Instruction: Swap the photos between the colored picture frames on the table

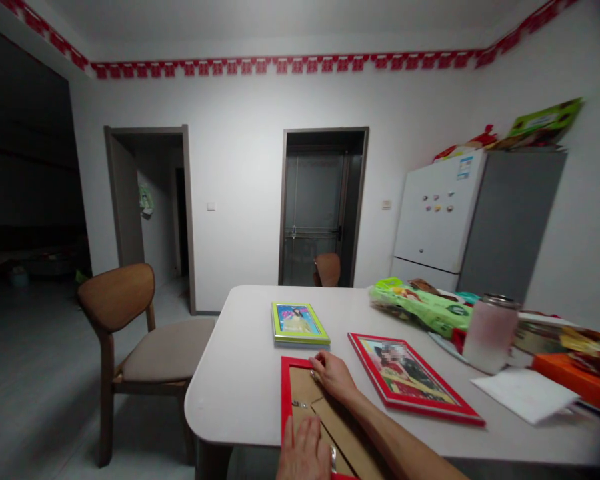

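A red picture frame point(287, 393) lies face down at the table's near edge, its brown backing board point(303, 389) and small metal clips showing. My left hand point(306, 450) rests on the near left part of the backing, fingers stretched out flat. At the frame's far edge, my right hand point(336, 377) has its fingers bent and closed by a metal clip; the fingertips partly hide the clip. To the right, a second red picture frame point(410, 377) lies face up with a photo in it. Farther back is a smaller green picture frame point(300, 323), also face up.
The white table point(240, 373) has a rounded left corner. On its right side are a pinkish jar point(491, 333), a green package point(425, 308), white paper point(525, 393) and an orange box point(580, 380). A wooden chair point(165, 353) stands at the left, a fridge point(435, 213) behind.
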A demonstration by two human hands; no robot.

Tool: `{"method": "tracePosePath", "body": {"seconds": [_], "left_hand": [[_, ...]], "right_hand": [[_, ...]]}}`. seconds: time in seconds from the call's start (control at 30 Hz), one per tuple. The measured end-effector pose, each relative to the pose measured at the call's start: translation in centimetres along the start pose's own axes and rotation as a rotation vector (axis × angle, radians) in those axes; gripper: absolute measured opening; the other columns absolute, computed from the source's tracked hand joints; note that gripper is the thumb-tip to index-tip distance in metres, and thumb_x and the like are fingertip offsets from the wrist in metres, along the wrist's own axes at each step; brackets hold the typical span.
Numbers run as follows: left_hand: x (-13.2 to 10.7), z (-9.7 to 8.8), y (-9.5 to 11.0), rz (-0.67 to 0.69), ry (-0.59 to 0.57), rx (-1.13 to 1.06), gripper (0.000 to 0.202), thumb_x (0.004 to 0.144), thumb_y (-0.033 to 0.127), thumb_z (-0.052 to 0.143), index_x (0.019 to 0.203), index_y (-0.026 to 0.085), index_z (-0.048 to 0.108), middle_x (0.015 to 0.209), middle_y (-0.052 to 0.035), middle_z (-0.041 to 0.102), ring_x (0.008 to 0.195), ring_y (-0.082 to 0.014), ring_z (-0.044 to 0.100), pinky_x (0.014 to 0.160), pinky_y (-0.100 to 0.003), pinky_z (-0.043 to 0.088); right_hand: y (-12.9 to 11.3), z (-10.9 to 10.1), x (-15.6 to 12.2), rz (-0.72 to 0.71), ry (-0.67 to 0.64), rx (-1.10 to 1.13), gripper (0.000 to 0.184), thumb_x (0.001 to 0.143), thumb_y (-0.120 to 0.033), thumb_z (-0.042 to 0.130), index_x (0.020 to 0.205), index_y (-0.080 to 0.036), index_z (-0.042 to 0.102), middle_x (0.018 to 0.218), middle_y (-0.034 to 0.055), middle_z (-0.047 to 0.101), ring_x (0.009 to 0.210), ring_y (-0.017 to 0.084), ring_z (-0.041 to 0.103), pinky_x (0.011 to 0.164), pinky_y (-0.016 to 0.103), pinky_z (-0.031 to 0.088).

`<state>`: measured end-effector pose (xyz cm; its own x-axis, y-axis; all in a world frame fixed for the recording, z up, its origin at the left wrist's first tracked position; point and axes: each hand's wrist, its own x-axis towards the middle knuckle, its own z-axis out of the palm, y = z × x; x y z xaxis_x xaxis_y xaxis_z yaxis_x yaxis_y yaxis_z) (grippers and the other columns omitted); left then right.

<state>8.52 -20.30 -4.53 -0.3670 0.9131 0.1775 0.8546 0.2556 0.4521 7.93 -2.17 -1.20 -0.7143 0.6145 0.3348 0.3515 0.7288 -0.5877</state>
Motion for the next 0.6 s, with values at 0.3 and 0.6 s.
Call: {"method": "tracePosePath", "body": {"seconds": [0.3, 0.6], "left_hand": [[0.6, -4.3, 3.1, -0.001, 0.151, -0.224, 0.061, 0.054, 0.007, 0.053, 0.114, 0.008, 0.040, 0.124, -0.0175, 0.040, 0.116, -0.0284, 0.034, 0.098, -0.041, 0.024], [3.8, -4.9, 9.6, 0.011, 0.621, -1.111, 0.021, 0.067, 0.023, 0.056, 0.085, 0.017, 0.047, 0.091, -0.0073, 0.060, 0.086, -0.0204, 0.056, 0.078, -0.031, 0.042]], "right_hand": [[4.2, -6.9, -4.9, 0.178, 0.129, 0.373, 0.044, 0.075, -0.046, 0.029, 0.088, -0.013, 0.056, 0.077, 0.0086, 0.062, 0.060, 0.015, 0.058, 0.055, 0.026, 0.044], [-1.3, -3.3, -9.9, 0.359, -0.010, 1.329, 0.043, 0.061, -0.045, 0.058, 0.088, -0.012, 0.059, 0.070, 0.0077, 0.066, 0.069, 0.020, 0.061, 0.060, 0.028, 0.048]]}}
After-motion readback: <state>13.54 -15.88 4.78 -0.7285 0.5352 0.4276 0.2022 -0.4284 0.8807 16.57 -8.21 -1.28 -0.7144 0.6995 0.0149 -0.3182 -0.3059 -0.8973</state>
